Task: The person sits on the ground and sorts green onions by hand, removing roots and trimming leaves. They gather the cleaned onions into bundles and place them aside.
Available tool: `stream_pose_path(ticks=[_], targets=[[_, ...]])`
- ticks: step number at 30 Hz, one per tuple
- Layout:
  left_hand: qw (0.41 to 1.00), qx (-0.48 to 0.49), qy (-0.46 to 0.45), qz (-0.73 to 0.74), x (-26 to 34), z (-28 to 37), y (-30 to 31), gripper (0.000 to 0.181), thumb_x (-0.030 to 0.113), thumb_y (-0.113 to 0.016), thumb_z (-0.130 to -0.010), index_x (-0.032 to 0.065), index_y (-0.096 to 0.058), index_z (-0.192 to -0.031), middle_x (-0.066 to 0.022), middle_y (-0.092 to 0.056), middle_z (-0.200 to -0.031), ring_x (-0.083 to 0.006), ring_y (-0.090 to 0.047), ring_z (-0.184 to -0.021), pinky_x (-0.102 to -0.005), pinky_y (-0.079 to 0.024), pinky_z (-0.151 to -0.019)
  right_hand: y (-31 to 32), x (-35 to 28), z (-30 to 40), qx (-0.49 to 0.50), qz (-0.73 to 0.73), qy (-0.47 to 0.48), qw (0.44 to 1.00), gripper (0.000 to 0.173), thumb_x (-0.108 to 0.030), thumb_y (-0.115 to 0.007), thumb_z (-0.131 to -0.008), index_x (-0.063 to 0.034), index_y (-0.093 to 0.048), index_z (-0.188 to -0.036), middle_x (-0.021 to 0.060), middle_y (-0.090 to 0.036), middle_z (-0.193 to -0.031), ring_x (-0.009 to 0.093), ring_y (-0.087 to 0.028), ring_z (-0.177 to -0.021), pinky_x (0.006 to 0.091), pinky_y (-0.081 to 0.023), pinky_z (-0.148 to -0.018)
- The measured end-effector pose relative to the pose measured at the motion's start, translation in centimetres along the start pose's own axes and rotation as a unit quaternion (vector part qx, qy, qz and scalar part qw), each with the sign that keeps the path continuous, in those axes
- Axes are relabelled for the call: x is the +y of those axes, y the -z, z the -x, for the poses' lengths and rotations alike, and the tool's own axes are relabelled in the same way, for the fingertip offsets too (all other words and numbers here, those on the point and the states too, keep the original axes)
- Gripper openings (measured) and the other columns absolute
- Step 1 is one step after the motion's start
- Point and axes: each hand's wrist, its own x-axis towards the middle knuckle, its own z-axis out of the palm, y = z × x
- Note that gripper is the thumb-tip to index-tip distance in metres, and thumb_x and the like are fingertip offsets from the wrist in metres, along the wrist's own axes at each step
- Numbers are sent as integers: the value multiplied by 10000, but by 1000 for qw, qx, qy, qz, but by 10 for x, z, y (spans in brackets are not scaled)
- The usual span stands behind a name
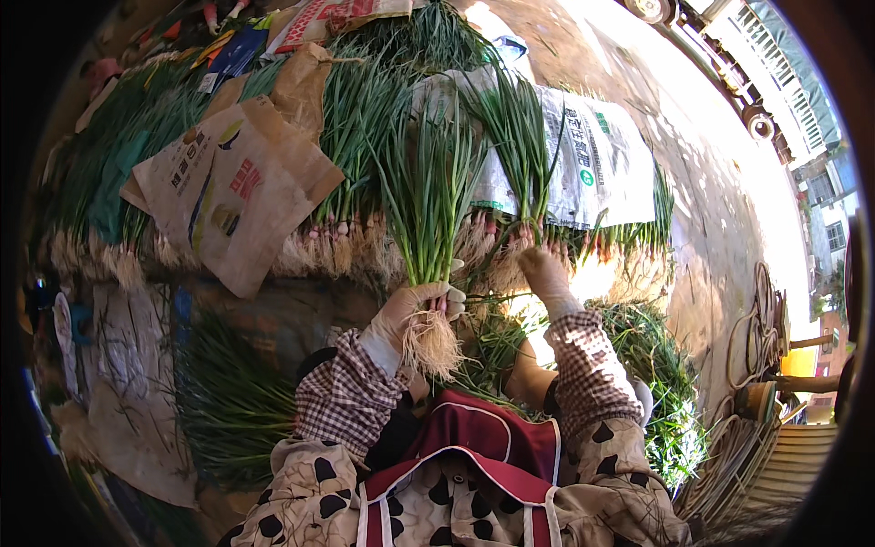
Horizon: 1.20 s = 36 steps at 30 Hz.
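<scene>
My gloved left hand is wrapped around the lower stems of a bunch of green garlic. The leaves point away from me, and the pale roots hang below my fingers. To the right, my gloved right hand has its fingers curled at the root end of a second bunch. That bunch lies on a white printed woven sack and has a green strand around its base. Whether my right fingers grip anything is hidden by the hand.
A long row of garlic plants lies beyond my hands, roots towards me. A brown paper sack covers part of it. Loose leaves are heaped at right, more greens at left. Coiled cords lie far right.
</scene>
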Motion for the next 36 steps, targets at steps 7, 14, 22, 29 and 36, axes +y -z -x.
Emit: stream_pose_path(ticks=[7, 14, 22, 29, 36], targets=[[987, -87, -72, -114, 5, -17, 8, 310, 9, -604, -831, 33, -512, -1125, -198, -611, -1073, -236, -651, -824, -349, -584, -668, 33, -14, -67, 189, 178, -31, 965, 274, -294, -638, -769, -81, -690, -935, 82, -559, -1178, 280, -500, -1119, 388, -403, -936], [984, 3, -59, -170, -12, -15, -18, 228, 72, -631, -846, 22, -541, -1049, -172, -629, -902, -200, -638, -668, -281, -530, -490, 8, -16, -4, 235, 116, 206, 943, 343, -368, -654, -805, -36, -641, -894, 141, -611, -1082, 301, -529, -1075, 422, -357, -977], [957, 57, -21, -283, -14, -16, -12, 191, 49, -630, -825, -9, -556, -991, -106, -617, -716, -157, -590, -555, -277, -485, -452, -31, -46, 44, -36, 65, 263, 962, 255, -233, -563, -879, -16, -572, -1012, 220, -603, -954, 379, -596, -915, 444, -474, -785], [992, 11, -13, -124, -7, -8, -17, 135, 40, -600, -836, 57, -553, -962, -90, -629, -814, -151, -612, -640, -272, -529, -580, -27, -10, 8, 127, -296, 162, 933, 159, -210, -482, -954, -63, -536, -925, 102, -641, -892, 168, -630, -801, 310, -517, -685], [998, -34, 22, -43, 1, 4, 0, 179, 81, -594, -867, 11, -565, -1028, -117, -645, -881, -177, -652, -732, -250, -562, -598, -53, -48, 69, -306, -590, 165, 729, 452, -423, -473, -942, -92, -481, -1250, 26, -593, -938, 116, -552, -816, 276, -470, -699]])
